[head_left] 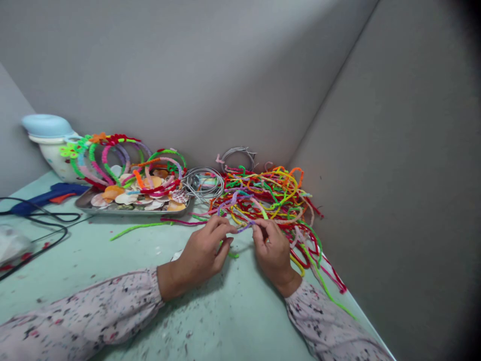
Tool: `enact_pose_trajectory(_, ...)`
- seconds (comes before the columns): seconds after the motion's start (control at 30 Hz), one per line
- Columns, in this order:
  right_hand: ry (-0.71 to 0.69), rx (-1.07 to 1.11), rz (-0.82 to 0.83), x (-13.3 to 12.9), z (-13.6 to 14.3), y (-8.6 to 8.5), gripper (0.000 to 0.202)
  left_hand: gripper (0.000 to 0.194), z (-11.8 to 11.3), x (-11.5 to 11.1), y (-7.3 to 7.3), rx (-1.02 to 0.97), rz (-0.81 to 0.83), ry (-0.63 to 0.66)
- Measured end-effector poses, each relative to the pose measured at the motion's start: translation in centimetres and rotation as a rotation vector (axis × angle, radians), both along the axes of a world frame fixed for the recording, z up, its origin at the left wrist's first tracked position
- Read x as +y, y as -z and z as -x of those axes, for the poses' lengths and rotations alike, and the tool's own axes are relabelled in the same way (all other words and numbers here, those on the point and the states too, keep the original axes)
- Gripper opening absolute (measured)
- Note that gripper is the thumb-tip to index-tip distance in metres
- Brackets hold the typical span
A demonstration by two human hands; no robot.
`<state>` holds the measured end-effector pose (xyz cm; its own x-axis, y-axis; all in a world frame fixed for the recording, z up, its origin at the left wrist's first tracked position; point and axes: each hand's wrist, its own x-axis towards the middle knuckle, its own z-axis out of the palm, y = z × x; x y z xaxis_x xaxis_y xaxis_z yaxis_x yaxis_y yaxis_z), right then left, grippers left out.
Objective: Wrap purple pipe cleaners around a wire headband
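Observation:
A thin hoop wrapped in pipe cleaner [246,227], purple along the near part with pink and light green farther round, is between my hands. My right hand [273,250] pinches its purple part between thumb and fingertips. My left hand [205,250] is curled at the other end of that purple stretch, its index fingertip against it; the other fingers partly hide what they grip. A short green pipe cleaner piece [233,255] shows just below my left fingers. Beyond both hands lies a tangled heap of coloured pipe cleaners [278,188].
Left of the heap are coiled grey wires [206,183]. A metal tray [135,212] bears shells and several colourful wrapped headbands [104,165]. Farther left are a blue glue gun [48,196] with a black cord and a pale-blue-lidded container [48,128]. Grey panels enclose the back and right.

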<state>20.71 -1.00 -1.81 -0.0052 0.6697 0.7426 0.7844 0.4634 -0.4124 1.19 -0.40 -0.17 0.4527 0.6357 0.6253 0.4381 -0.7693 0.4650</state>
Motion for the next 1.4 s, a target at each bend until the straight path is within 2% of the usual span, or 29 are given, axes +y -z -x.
enact_pose_trajectory(0.17, -0.001, 0.011, 0.01, 0.0, 0.0, 0.0, 0.013, 0.027, 0.0, -0.2, -0.1, 0.004, -0.005, 0.0)
enact_pose_trajectory(0.37, -0.014, 0.027, 0.012, 0.0, 0.1, -0.1, 0.012, 0.024, 0.0, -0.5, -0.6, 0.0, -0.106, 0.05)
enact_pose_trajectory(0.7, -0.012, 0.064, 0.047, 0.1, -0.1, -0.4, 0.013, 0.03, 0.4, -0.7, -1.2, 0.054, -0.271, 0.182)
enact_pose_trajectory(0.83, -0.016, 0.114, 0.056, 0.0, -0.1, -0.2, 0.013, 0.029, 0.6, -0.5, -1.3, 0.123, -0.28, 0.234)
enact_pose_trajectory(0.93, -0.024, 0.162, 0.059, -0.2, -0.2, 0.0, 0.013, 0.027, 0.6, 0.0, -0.9, 0.192, -0.246, 0.204)
enact_pose_trajectory(1.07, -0.082, 0.182, 0.053, -0.5, -0.3, 0.2, 0.013, 0.03, 0.4, 1.0, -0.2, 0.217, -0.257, 0.073)
enact_pose_trajectory(1.2, -0.153, 0.141, 0.032, -0.7, -0.2, 0.1, 0.013, 0.037, 0.3, 1.3, -0.1, 0.212, -0.235, -0.023)
enact_pose_trajectory(1.3, -0.166, 0.115, 0.023, -0.7, -0.1, -0.1, 0.012, 0.042, 0.4, 0.9, -0.4, 0.19, -0.215, -0.024)
enact_pose_trajectory(1.4, -0.151, 0.105, 0.023, -0.7, 0.0, -0.4, 0.012, 0.046, 0.5, 0.6, -0.5, 0.151, -0.27, 0.037)
